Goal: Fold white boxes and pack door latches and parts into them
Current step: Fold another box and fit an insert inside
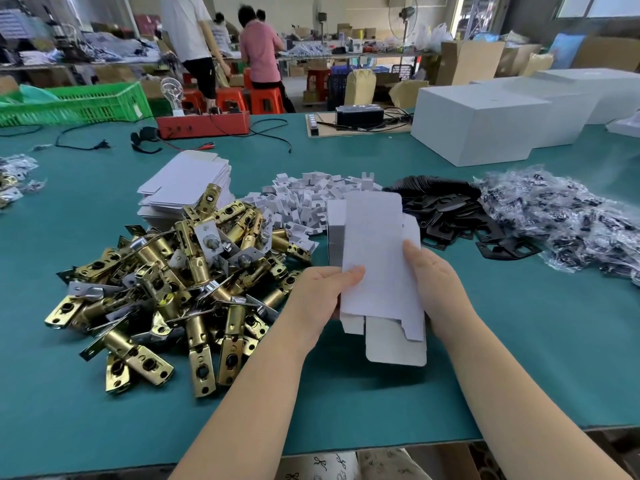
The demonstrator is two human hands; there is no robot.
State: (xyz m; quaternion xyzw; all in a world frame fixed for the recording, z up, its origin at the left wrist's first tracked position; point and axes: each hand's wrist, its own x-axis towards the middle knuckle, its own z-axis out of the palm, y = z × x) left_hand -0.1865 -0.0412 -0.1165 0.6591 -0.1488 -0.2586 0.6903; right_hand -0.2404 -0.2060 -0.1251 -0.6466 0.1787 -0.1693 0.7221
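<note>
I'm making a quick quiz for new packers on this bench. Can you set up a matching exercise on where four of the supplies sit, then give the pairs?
Things:
1. brass door latches
2. black plates
3. flat white box
4. stack of flat box blanks

Places:
A. held in both hands
B. behind the latch pile
C. heaped left of the hands
D. piled right of the small white inserts

Pairs: 1-C, 2-D, 3-A, 4-B
</note>
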